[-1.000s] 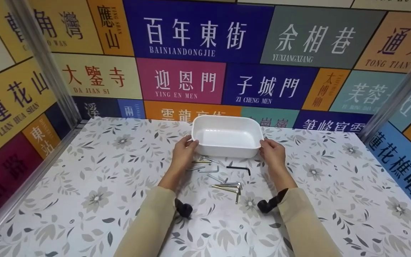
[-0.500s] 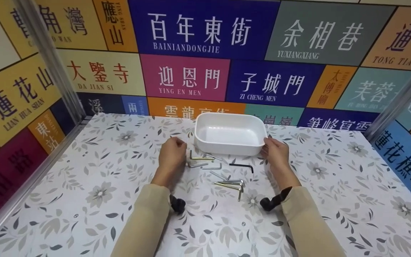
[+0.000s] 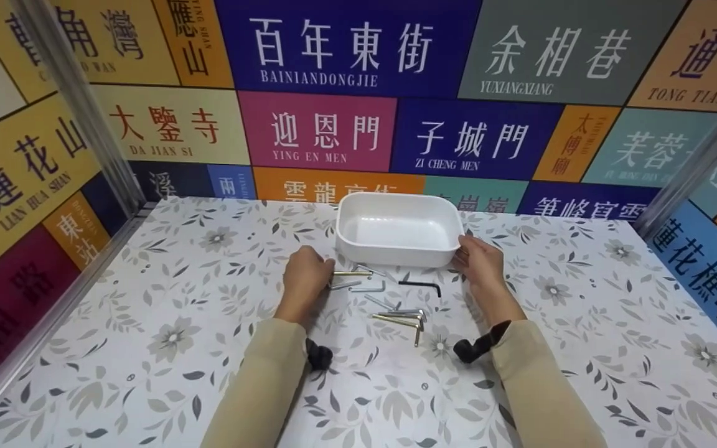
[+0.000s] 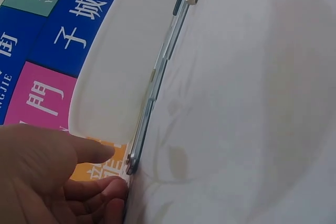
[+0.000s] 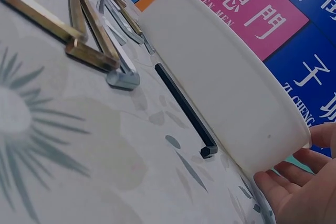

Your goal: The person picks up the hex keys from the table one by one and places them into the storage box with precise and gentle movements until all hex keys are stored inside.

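Head view: a white tray (image 3: 399, 256) sat on the floral surface (image 3: 147, 348), near its far edge, below the wall of coloured name signs (image 3: 333, 137). The right hand (image 3: 480, 264) lay against the tray's near right corner, fingers touching the rim; in the right wrist view its fingers (image 5: 294, 182) were gently curved against the corner, not clearly clamped round it. The left hand (image 3: 305, 277) was just left of the tray and apart from it, fingertips at the end of a brass hex key (image 3: 352, 273) lying in front of the tray's near left corner. In the left wrist view thumb and fingers (image 4: 100, 190) were drawing together beside the tip of a key (image 4: 131, 163); whether they actually pinched it I could not tell. More silver hex keys (image 3: 358, 287) lay just beside it, a black hex key (image 3: 421, 287) lay in front of the tray toward the right hand, and a small cluster of keys (image 3: 399, 318) lay nearer the person, between the two forearms.

Against a second before: the left hand had then been on the tray's left corner, matching the right. Half a second before it had come off and hung over the bare surface to the left. Now it was down at the brass key. The right hand and the tray had not shifted.
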